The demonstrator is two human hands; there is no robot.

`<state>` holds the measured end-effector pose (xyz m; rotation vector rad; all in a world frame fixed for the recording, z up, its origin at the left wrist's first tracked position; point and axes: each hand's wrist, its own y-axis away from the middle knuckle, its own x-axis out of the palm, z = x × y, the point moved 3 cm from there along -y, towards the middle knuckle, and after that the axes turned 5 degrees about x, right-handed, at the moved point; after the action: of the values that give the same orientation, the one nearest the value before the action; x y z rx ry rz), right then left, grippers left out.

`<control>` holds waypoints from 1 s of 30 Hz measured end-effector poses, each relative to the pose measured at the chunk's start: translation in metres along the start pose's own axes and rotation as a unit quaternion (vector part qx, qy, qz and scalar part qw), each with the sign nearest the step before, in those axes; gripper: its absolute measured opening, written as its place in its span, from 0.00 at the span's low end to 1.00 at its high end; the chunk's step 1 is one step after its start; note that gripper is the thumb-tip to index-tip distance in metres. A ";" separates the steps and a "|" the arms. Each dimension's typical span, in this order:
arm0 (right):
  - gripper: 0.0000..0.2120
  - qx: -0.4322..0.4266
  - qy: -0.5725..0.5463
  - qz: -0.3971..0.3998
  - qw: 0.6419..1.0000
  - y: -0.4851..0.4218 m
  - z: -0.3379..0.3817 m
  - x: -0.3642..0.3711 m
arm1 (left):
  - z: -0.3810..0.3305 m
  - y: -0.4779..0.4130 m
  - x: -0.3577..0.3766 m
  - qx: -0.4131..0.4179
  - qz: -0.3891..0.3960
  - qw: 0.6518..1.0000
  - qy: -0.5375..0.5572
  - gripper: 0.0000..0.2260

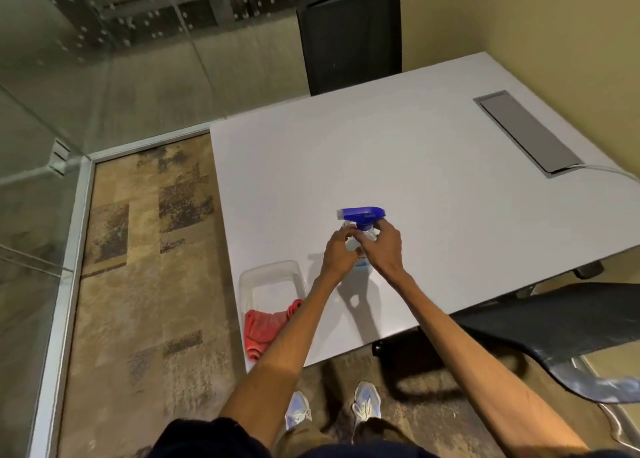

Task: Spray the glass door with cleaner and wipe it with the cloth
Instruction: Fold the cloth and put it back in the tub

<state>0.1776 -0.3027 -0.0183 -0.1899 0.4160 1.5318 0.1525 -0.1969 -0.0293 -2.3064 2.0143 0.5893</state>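
A clear spray bottle with a blue trigger head (362, 215) stands upright on the white table (415, 167). My left hand (338, 250) grips the bottle's body from the left. My right hand (384, 246) holds the bottle's neck just below the blue head, fingers curled round it. A red cloth (265, 329) lies half in a clear plastic tray (270, 270) at the table's near left corner. The glass door and glass wall (104, 59) rise to the left and far left, with white dots on the upper pane.
A black chair (349, 35) stands behind the table. Another dark chair (554, 322) sits at the right, close to my right arm. A grey cable hatch (526, 132) is set in the table. Patterned carpet (149, 250) covers the floor beside the glass.
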 end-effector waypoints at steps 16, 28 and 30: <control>0.13 -0.127 0.089 -0.022 0.988 0.018 0.086 -0.003 | -0.034 0.024 -0.068 0.102 -0.054 0.992 -0.056 0.16; 0.23 -0.160 0.101 0.100 0.977 0.062 0.147 0.081 | -0.002 0.067 -0.184 0.079 -0.181 0.979 -0.046 0.14; 0.24 -0.157 0.116 0.116 0.974 0.068 0.145 0.095 | 0.011 0.071 -0.190 0.062 -0.188 0.979 -0.042 0.12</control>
<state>0.1302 -0.1572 0.0878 -0.5893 0.3874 1.8094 0.0632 -0.0255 0.0326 -2.4464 1.4752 0.5085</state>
